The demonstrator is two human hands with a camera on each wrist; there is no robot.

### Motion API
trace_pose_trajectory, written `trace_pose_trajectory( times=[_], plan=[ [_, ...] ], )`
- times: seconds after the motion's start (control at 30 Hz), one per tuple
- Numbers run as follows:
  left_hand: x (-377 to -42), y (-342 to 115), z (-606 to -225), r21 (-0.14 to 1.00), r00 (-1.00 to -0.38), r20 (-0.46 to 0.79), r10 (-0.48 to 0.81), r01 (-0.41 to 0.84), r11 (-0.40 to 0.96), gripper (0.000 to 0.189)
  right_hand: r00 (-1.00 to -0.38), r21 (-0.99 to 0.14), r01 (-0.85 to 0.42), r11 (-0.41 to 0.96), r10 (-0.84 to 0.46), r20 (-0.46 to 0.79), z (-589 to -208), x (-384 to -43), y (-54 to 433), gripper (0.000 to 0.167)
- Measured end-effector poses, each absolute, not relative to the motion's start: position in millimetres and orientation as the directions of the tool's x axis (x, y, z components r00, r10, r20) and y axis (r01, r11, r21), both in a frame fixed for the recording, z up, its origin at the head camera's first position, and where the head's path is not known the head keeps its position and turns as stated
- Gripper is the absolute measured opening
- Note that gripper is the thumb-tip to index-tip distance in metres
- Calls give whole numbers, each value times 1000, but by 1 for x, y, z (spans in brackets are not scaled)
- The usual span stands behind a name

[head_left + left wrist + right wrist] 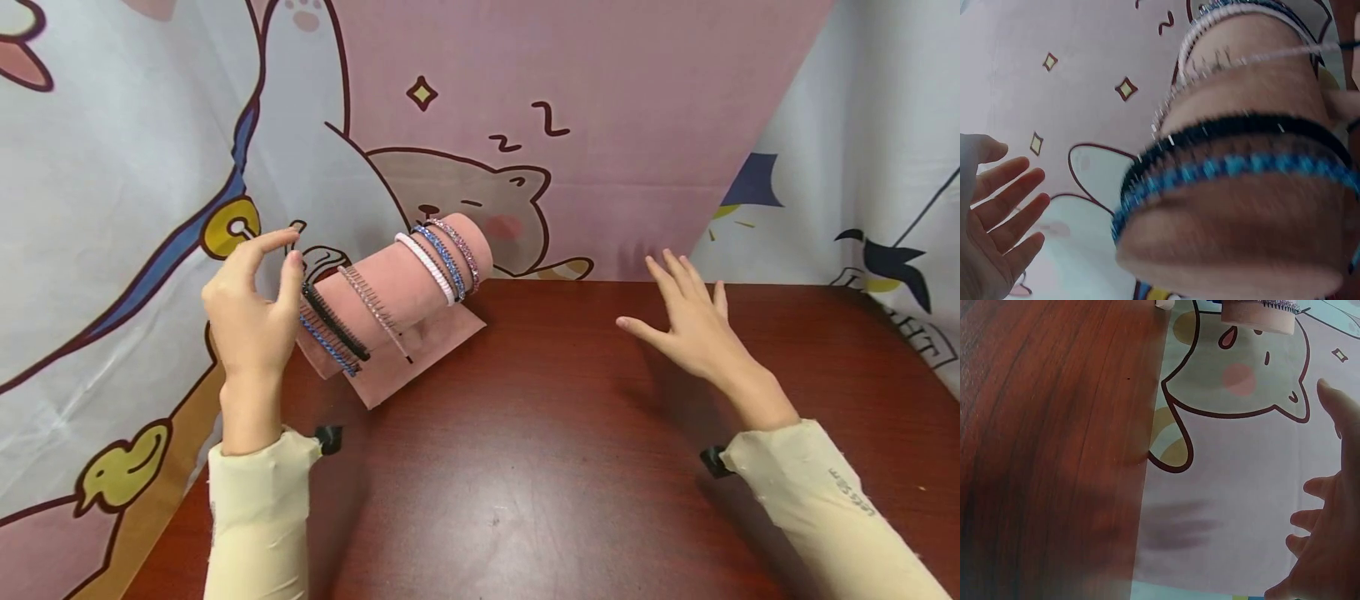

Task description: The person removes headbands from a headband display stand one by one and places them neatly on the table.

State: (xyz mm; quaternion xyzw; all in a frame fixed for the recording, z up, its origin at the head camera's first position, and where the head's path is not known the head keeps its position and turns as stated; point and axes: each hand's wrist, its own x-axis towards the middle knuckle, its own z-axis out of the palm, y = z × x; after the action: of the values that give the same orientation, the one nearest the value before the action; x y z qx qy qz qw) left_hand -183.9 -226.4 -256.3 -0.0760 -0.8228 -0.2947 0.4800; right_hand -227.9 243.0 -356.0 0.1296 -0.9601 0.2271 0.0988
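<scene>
A pink cylindrical stand (386, 287) holds several headbands near the back left of the table. My left hand (251, 317) is raised beside its near left end, thumb and fingers apart with nothing between them. Closest to that hand are a blue braided headband (1235, 165) and a black headband (1210, 130). Farther along sit a pale, toothed headband (371, 308), a white headband (425, 267), a blue glittery headband (441, 262) and a pink glittery headband (459, 250). My right hand (690, 325) hovers empty over the table's right side, fingers spread.
The stand's flat pink base (427, 358) rests on a dark red wooden table (510, 467). A cartoon-printed cloth (637, 125) hangs along the table's back, and more printed cloth flanks both sides. Its left part comes close behind my left hand.
</scene>
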Motion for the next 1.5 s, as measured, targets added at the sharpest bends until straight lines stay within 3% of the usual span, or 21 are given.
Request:
trace_pose_trajectory(
  times=[0.23, 0.47, 0.93, 1.2, 1.5],
  plan=[
    [-181, -248, -270, 501, -466, 831, -303, 390, 773, 22, -950, -432, -293, 853, -206, 236, -360, -228, 240, 95],
    [-182, -263, -291, 534, -459, 819, -344, 390, 750, 22, -949, -455, -298, 839, -210, 235, -361, -227, 236, 93],
    [-192, -277, -334, 527, -473, 822, -319, 418, 740, 18, -947, -475, -305, 825, -210, 243, -364, -227, 233, 90],
    [-181, -260, -327, 509, -450, 841, -300, 473, 719, 18, -944, -488, -314, 814, -216, 248, -365, -230, 227, 90],
    [-179, -257, -327, 511, -465, 839, -283, 491, 706, 22, -879, -500, -440, 746, -244, 409, -365, -237, 208, 82]
  ],
)
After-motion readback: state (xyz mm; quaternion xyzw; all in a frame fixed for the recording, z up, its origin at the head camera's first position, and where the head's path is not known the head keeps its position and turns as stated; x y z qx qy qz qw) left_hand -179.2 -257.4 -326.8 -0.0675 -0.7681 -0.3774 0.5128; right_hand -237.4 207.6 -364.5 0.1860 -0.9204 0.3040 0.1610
